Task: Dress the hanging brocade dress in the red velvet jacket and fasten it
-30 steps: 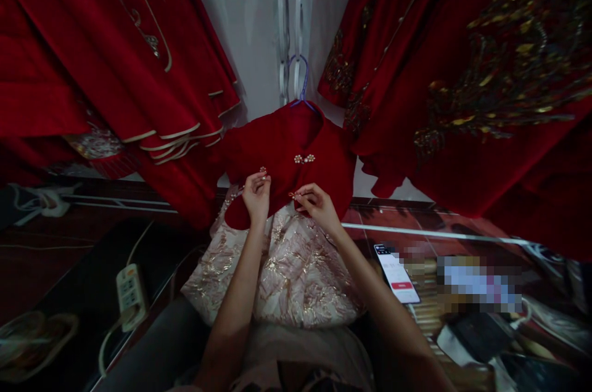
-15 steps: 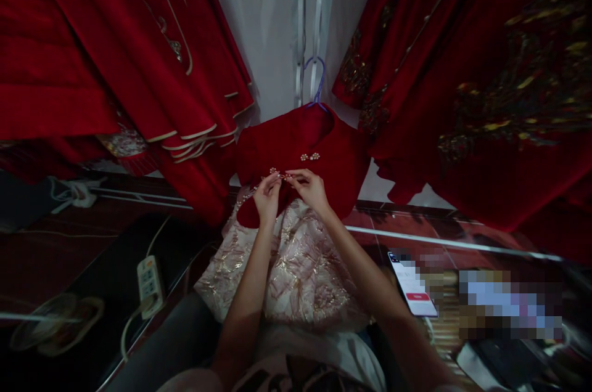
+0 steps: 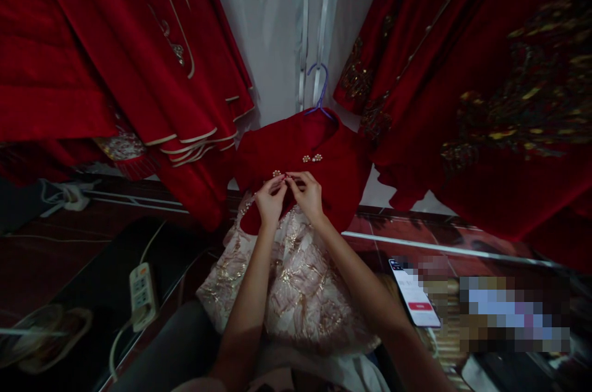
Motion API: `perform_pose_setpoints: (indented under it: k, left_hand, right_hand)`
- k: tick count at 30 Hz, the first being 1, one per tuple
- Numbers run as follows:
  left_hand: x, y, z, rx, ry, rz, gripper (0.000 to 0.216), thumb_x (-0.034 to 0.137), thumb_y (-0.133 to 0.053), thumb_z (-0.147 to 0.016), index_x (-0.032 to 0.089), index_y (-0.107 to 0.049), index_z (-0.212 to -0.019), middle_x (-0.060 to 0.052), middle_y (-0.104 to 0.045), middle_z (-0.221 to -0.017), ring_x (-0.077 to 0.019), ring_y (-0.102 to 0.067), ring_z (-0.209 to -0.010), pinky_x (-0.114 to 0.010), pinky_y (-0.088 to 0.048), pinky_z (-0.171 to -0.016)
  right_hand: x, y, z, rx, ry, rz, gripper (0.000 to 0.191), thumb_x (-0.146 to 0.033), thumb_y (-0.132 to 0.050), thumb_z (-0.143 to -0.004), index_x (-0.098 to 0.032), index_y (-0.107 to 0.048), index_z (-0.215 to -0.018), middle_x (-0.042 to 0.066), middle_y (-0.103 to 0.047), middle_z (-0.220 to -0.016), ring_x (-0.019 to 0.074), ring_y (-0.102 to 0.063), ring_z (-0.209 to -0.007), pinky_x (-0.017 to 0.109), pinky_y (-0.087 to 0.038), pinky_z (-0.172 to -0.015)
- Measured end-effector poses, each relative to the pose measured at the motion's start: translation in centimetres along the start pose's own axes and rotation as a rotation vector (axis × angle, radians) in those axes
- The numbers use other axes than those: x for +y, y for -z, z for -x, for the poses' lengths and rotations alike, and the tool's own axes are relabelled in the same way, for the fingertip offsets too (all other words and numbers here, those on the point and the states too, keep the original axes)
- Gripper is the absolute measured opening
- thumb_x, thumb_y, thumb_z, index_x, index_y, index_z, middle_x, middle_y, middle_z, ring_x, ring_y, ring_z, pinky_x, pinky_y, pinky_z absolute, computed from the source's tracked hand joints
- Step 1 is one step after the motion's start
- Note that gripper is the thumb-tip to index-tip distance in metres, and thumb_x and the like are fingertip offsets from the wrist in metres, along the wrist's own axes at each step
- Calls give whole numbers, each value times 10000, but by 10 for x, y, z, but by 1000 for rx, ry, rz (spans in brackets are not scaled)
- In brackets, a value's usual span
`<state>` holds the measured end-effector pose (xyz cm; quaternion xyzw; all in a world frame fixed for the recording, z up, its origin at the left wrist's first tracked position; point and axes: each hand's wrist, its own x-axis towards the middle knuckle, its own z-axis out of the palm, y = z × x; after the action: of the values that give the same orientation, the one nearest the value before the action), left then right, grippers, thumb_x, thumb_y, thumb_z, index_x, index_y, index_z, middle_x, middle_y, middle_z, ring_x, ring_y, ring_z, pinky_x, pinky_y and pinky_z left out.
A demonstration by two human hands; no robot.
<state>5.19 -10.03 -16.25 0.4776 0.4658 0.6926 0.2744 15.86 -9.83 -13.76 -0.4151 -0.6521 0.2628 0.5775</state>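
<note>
A small red top (image 3: 342, 164) hangs on a purple hanger (image 3: 321, 90) before me, above a pale pink and gold brocade skirt (image 3: 300, 281). Over the top's lower front, my left hand (image 3: 269, 200) and my right hand (image 3: 309, 193) meet fingertip to fingertip. Both are closed in a pinch on a beaded flower clasp, which the fingers mostly cover. One pearl flower (image 3: 276, 174) shows just above my left fingers. Higher on the chest sits a matching flower clasp (image 3: 312, 158).
Red embroidered garments hang at left (image 3: 185, 102) and right (image 3: 416, 133). A power strip (image 3: 143, 296) lies on a black surface at lower left. At lower right a phone (image 3: 416, 296) rests on a slatted surface, beside a blurred-out patch.
My fingertips have drawn closer together, and the bit of clasp that showed between them is now mostly covered. The whole view has shifted slightly.
</note>
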Motion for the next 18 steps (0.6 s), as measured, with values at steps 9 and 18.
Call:
perform_pose_setpoints:
  k: [9, 18]
  left_hand:
    - [12, 5, -10, -90, -66, -144, 163, 231, -632, -774, 179, -714, -905, -65, -721, -899, -168, -682, -810, -314, -552, -813]
    - [-15, 18, 7, -98, -169, -225, 334, 133, -472, -849, 189, -617, -1144, -80, -658, -1133, -162, -617, -1033, -345, -470, -976]
  right_hand:
    - [2, -20, 4, 185, 17, 48, 223, -326, -475, -927, -193, -622, -1028, 72, -576, -1004, 141, -577, -858, 260, -516, -746]
    - [25, -52, 24, 326, 74, 29, 122, -254, -483, -908, -182, -521, -999, 63, -550, -983, 147, -542, -884, 291, -479, -798]
